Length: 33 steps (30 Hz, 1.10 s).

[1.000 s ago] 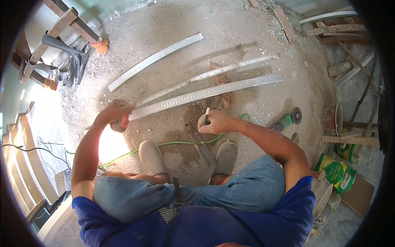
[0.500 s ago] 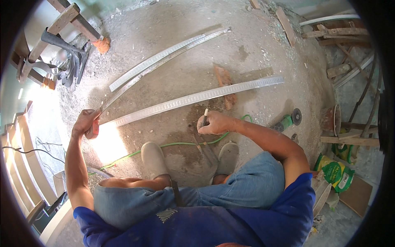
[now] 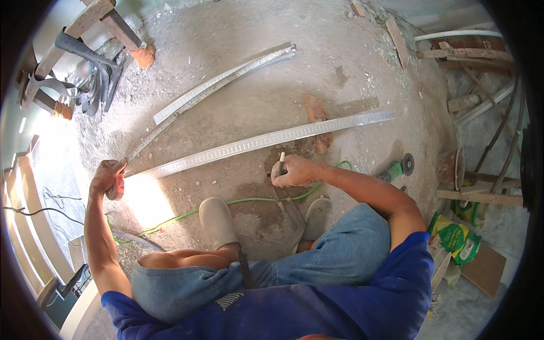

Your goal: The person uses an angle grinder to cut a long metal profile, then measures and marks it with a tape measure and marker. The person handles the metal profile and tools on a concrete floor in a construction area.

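Observation:
My left hand (image 3: 106, 174) is closed around a red tape measure (image 3: 117, 188) at the left. Its long blade (image 3: 148, 137) is drawn out and runs up and right, along the near edge of a ribbed metal strip (image 3: 190, 102) on the floor. A second ribbed metal strip (image 3: 249, 144) lies closer to me, its right part over a piece of brick (image 3: 315, 110). Just below that strip, my right hand (image 3: 297, 171) is closed on a marker (image 3: 281, 161) with a pale upper end, held upright. The fingertips are partly hidden.
A green angle grinder (image 3: 394, 170) lies right of my right hand. Its green cable (image 3: 255, 199) crosses the floor by my shoes (image 3: 218, 222) and a hand tool (image 3: 290, 212). A wooden stand (image 3: 122, 31) is far left; wood scraps (image 3: 464, 54) and bags (image 3: 456, 241) lie right.
My left hand has moved left with the tape measure, and the blade's far end has slid left and closer to me. My right hand stays near the same spot with the marker.

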Available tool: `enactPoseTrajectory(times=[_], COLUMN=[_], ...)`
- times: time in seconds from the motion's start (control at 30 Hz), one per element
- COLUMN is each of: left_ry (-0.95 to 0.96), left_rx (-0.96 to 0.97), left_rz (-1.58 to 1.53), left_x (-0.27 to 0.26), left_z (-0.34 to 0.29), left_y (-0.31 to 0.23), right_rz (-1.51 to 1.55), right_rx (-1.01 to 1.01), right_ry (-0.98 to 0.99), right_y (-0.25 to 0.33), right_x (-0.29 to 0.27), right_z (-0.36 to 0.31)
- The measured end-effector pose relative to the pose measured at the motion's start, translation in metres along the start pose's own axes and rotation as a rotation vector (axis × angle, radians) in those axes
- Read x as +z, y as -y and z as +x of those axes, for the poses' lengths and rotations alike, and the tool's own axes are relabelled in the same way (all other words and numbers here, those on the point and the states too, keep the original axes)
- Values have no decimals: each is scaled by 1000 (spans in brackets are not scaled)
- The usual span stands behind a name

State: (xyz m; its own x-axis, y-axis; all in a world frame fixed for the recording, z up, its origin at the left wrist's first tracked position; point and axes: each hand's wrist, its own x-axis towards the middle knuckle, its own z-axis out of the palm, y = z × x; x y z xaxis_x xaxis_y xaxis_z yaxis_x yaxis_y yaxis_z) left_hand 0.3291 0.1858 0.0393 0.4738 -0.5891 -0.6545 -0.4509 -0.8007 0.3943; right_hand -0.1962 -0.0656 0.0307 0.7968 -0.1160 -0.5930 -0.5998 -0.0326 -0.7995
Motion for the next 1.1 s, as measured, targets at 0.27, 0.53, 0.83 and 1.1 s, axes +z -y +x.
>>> enactPoseTrajectory(times=[0.27,0.53,0.83,1.1], left_ry=[6,11,-105,-206], left_rx=[-6,25,-14,-126], left_rz=[37,20,-8,74], left_x=[-3,-2,1,9], left_z=[19,31,37,49], left_y=[10,23,14,15], right_rz=[20,-99,-3,-1], right_rx=[43,64,205,235], right_ry=[33,50,57,59], right_y=[-2,-6,6,12], right_x=[1,-2,0,-1], right_z=[9,19,10,9])
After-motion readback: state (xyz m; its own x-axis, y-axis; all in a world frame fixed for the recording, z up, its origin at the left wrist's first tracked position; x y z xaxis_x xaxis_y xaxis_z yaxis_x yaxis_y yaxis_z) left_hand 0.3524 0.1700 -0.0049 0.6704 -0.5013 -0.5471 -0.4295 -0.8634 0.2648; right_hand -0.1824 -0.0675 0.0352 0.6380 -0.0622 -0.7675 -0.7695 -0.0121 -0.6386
